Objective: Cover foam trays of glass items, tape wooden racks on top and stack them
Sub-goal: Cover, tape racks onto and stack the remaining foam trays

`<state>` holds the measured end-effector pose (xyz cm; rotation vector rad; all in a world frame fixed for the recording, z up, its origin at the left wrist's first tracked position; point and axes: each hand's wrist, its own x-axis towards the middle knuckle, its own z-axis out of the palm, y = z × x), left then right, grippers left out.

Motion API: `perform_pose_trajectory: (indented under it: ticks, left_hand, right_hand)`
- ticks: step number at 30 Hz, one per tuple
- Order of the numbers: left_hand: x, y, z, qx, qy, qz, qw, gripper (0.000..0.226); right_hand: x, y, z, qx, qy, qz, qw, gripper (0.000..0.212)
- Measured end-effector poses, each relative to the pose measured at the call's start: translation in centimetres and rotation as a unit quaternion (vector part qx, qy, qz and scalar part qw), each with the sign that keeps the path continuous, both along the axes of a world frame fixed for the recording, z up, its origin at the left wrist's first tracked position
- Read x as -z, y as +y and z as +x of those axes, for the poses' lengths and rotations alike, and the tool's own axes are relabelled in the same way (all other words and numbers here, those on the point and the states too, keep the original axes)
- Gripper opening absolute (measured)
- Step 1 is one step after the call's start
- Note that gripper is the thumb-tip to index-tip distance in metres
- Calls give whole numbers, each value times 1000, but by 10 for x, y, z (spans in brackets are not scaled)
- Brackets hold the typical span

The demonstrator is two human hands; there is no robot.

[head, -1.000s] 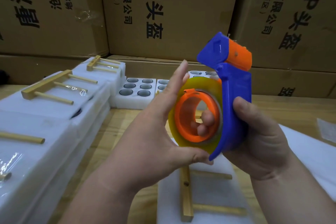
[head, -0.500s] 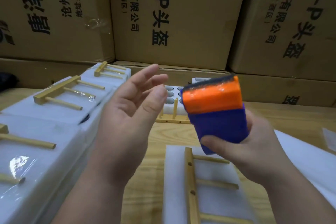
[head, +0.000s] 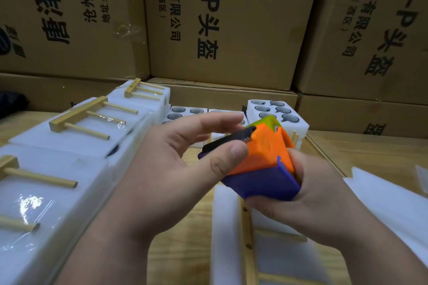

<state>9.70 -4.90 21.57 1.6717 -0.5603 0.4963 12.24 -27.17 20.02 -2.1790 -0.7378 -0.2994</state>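
Observation:
My right hand (head: pixel 308 196) grips the blue body of a blue and orange tape dispenser (head: pixel 261 164), held above the table with its head turned toward me. My left hand (head: pixel 166 169) is at the head. Its thumb presses the orange part just under the black toothed blade, and its fingers reach over the blade from above, pinching there. Below the hands lies a covered white foam tray (head: pixel 224 227) with a wooden rack (head: pixel 246 238) on top. Open foam trays of glass items (head: pixel 275 111) stand behind.
Covered foam trays (head: pixel 69 169) with taped wooden racks (head: pixel 78 118) line the left side. A loose white foam sheet (head: pixel 382 203) lies at the right. Large cardboard boxes (head: pixel 231 18) wall off the back of the wooden table (head: pixel 370 152).
The dispenser was turned from side-on to head toward me. My left hand let go of the tape roll, opened, then came back to pinch at the blade.

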Motion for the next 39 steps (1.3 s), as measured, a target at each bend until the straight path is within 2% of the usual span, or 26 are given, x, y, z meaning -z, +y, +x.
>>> perform_pose_trajectory:
  ticks: [6,12,17,20,26,31,35,39]
  left_hand:
    - [-2,-1,-2,-21,-6,-5,1000,32]
    - [-6,2,-4,18,53,-79,995,24]
    - [-10,0,-3,18,98,-94,991,17]
    - [-12,0,-4,-1,102,-89,991,19]
    - [-13,7,-8,72,117,-78,987,24]
    - [-13,9,-6,31,113,-67,991,12]
    - [-13,6,-5,15,109,-85,990,22]
    - [-12,7,-5,44,107,-94,989,7]
  right_hand:
    - [-2,-1,-1,1,3,-17,1000,50]
    - [-3,-5,0,15,1,-73,997,56]
    - [-3,-5,1,23,2,-99,995,60]
    - [-3,-4,1,23,5,-118,993,63]
    - [-8,-5,-2,32,-10,-122,992,57]
    - [-13,-3,-7,22,-9,-136,990,64]
    - [-15,1,-10,13,-16,-153,988,66]
    - [-16,1,-10,10,-28,-155,987,65]
